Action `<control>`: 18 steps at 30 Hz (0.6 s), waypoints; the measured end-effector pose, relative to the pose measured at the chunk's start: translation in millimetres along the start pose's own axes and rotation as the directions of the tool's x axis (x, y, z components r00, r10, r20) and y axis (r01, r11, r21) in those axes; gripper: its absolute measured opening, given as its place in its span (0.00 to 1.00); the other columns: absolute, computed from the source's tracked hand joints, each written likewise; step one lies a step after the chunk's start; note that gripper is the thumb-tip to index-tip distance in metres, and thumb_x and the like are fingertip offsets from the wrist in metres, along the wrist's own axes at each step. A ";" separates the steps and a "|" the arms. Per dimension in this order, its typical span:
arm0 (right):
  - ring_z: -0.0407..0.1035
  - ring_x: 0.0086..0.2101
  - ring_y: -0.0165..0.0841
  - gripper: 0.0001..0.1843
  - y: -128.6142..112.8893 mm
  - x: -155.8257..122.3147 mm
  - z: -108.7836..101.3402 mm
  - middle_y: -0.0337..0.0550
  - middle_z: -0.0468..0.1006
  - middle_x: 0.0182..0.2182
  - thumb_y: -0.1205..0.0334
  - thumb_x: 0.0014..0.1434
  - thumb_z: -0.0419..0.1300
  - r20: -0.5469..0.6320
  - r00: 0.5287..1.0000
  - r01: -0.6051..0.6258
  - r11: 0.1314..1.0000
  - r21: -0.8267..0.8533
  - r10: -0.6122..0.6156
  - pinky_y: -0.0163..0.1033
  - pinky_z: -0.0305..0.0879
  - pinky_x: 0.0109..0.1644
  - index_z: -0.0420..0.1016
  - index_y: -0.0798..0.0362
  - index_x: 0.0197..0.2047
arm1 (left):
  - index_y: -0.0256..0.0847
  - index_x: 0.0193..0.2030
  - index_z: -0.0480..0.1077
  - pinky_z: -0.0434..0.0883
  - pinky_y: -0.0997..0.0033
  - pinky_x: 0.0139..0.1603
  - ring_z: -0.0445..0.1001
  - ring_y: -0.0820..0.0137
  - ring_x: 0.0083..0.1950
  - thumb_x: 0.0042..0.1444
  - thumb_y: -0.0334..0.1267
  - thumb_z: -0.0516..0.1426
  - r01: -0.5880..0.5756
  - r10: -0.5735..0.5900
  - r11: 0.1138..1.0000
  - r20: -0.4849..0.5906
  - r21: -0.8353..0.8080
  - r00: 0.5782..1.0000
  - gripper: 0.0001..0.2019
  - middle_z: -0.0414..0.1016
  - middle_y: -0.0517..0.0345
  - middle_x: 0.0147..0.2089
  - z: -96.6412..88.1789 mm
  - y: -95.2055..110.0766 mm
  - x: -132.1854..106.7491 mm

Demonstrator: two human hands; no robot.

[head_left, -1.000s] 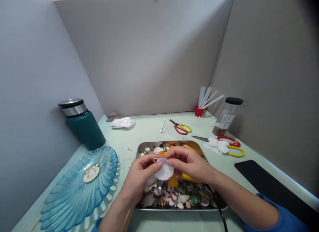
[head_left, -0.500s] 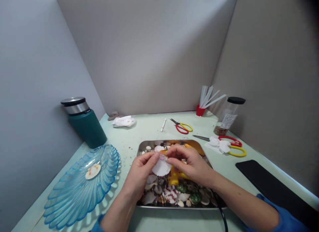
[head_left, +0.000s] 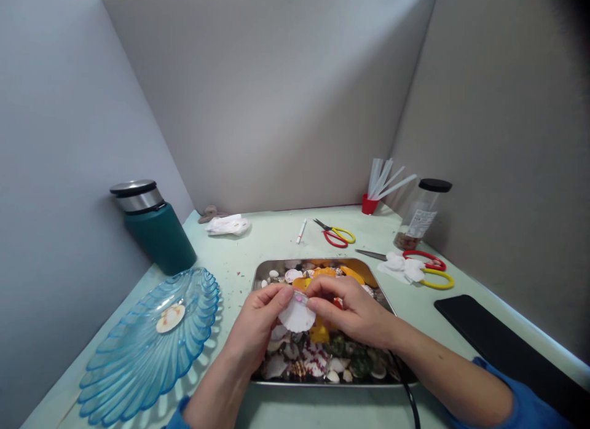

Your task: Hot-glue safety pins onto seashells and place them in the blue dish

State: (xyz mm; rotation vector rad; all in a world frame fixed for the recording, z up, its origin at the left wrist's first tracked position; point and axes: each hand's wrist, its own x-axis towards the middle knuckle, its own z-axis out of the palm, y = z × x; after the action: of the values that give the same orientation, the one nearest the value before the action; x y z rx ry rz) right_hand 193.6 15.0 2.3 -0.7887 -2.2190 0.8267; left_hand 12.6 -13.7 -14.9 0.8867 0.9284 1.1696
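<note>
My left hand [head_left: 258,324] and my right hand [head_left: 353,312] meet above a steel tray [head_left: 267,270] full of mixed shells. Together they pinch a white scallop shell [head_left: 297,317] by its hinge end, where a small pink bit shows. The left thumb and fingers grip its left edge, and the right fingertips press on its top right. A yellow object [head_left: 319,332] lies under my right palm among the shells, and a black cord [head_left: 409,399] runs out below my right wrist.
A blue shell-shaped glass dish [head_left: 138,367] with one pale shell [head_left: 170,318] sits left. A green flask [head_left: 154,229] stands behind it. Two pairs of red-yellow scissors [head_left: 338,235] [head_left: 426,269], a red cup of sticks [head_left: 375,192], a jar [head_left: 421,215], tissues [head_left: 228,225] and a black phone [head_left: 498,343] lie around.
Both hands with the white shell have shifted slightly; the shell sits a little lower and more upright. Orange shells behind the hands are now uncovered.
</note>
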 end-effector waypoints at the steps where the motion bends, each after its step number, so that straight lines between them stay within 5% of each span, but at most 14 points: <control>1: 0.65 0.28 0.28 0.11 0.4 0.2 0.0 0.39 0.73 0.27 0.59 0.63 0.53 -0.003 1.000 -0.001 1.000 0.002 0.001 0.31 0.57 0.30 0.72 0.55 0.34 | 0.36 0.35 0.78 0.64 0.80 0.24 0.68 0.78 0.23 0.49 0.43 0.64 -0.002 0.002 1.000 -0.001 0.003 1.000 0.12 0.75 0.59 0.24 0.2 0.0 0.0; 9: 0.63 0.25 0.26 0.12 5.2 1.4 0.1 0.36 0.71 0.24 0.58 0.64 0.52 -0.022 0.999 -0.027 0.998 0.054 0.028 0.30 0.55 0.28 0.71 0.54 0.34 | 0.36 0.37 0.78 0.68 0.79 0.32 0.73 0.74 0.30 0.49 0.37 0.64 -0.050 0.048 0.998 0.058 0.042 0.997 0.09 0.79 0.56 0.31 -0.8 0.1 0.8; 18: 0.63 0.26 0.27 0.08 5.3 -1.3 4.5 0.37 0.71 0.25 0.61 0.60 0.56 -0.152 0.988 -0.005 1.000 -0.022 0.002 0.31 0.56 0.29 0.69 0.54 0.31 | 0.37 0.34 0.79 0.69 0.77 0.35 0.74 0.72 0.33 0.47 0.37 0.65 -0.082 0.083 0.993 -0.014 0.088 0.996 0.08 0.80 0.55 0.32 -1.0 -0.7 1.6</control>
State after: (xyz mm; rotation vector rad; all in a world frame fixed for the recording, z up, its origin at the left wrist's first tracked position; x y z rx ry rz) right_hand 192.8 15.8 -4.7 -0.8381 -2.0955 0.7198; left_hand 12.1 -12.1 -16.1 0.9944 0.9712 1.2168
